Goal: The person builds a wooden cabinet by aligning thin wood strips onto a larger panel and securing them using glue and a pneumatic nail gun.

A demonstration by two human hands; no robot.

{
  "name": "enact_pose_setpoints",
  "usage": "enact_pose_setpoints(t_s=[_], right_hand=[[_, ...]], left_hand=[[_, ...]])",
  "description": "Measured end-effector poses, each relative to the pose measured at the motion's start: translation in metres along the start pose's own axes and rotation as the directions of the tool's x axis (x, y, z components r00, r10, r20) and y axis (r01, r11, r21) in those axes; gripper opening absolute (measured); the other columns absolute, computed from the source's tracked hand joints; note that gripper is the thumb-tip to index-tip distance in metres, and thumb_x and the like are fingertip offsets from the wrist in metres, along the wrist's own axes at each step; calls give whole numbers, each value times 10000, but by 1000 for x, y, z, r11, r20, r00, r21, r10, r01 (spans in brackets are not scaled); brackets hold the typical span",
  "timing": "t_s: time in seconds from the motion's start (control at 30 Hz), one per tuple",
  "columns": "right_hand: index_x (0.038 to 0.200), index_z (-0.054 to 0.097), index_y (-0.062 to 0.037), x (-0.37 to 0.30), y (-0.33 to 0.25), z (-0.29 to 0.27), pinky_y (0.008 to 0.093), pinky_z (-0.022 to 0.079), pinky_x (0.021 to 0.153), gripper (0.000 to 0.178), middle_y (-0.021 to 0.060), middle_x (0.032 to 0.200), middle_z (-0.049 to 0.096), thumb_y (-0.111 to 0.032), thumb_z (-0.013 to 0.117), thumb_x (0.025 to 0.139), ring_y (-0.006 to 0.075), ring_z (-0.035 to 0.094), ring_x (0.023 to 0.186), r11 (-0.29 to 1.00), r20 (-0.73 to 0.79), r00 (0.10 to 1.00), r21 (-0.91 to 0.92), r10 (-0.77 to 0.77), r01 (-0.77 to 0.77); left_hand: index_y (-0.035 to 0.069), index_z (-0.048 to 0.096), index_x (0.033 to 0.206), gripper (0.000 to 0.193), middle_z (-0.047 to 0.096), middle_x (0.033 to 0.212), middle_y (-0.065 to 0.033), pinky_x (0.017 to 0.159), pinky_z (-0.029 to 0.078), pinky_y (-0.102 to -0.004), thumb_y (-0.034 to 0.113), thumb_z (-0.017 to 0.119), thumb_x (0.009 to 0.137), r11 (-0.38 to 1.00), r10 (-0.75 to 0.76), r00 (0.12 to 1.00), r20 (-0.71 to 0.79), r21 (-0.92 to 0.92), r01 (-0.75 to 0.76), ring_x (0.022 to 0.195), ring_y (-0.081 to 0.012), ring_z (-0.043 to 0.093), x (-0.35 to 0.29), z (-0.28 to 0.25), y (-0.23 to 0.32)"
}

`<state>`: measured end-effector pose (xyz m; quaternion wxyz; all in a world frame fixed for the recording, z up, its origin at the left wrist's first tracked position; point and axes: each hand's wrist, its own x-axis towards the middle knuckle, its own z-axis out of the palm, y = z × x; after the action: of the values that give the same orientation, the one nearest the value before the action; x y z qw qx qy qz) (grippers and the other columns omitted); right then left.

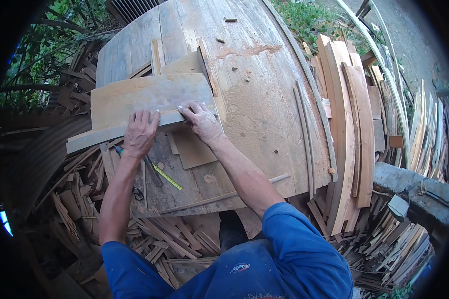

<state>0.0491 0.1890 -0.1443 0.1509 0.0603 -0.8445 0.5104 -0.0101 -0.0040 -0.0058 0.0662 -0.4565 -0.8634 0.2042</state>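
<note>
My left hand point(140, 130) has its fingers curled over a long narrow wooden strip point(92, 140). Further right, my right hand point(202, 121) grips the same strip near its right end, with thumb and fingers bent over the top edge. The strip lies along the near edge of a wide flat wooden board point(129, 95), sticking out past it on the left. Under the board, other wood pieces prop it up, including a square brown panel point(192, 148). My palms hide part of the strip. Below my left hand is a yellow tape measure blade point(167, 176).
The plank worktable point(264, 134) carries sawdust and small offcuts. Thin sticks point(304, 134) lie along its right side. Curved boards point(340, 129) are stacked beyond that edge, beside a concrete beam point(414, 187). Scrap wood point(169, 239) covers the ground around my legs.
</note>
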Motion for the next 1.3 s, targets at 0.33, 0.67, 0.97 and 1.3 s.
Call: enact_pose_setpoints(t_s=[0.33,0.67,0.97,1.3], right_hand=[[1213,633,-120,-3,-3,-5,481,456,997,426,140,1161,597,-56,674,793,372,582,1091,994,-10,1000,-109,-23,22],[1047,637,-89,-25,-5,6,419,529,776,302,89,966,608,-106,697,752,287,625,907,971,-215,971,-234,-108,56],[1099,624,-93,-122,36,-93,436,516,742,272,113,984,587,-84,627,827,311,611,864,890,-285,956,-415,69,-188],[1012,575,-65,-271,79,-231,454,548,787,264,160,1002,583,-215,712,843,342,618,997,413,-305,816,-743,490,-526]], left_hand=[[77,599,1124,470,549,1015,-87,853,408,-407,425,706,826,992,-57,981,185,119,36,1005,-248,528,18,-16,14],[95,586,1140,597,564,950,-94,765,444,-401,595,653,821,994,-54,993,103,98,44,900,-247,566,26,-34,1],[61,567,1233,466,523,892,-98,687,441,-391,357,668,886,976,-84,996,23,-198,87,799,-267,543,-40,-88,78],[43,524,1374,483,557,1005,-120,873,435,-412,274,563,951,813,218,974,61,-563,-147,924,-278,570,-99,58,254]])
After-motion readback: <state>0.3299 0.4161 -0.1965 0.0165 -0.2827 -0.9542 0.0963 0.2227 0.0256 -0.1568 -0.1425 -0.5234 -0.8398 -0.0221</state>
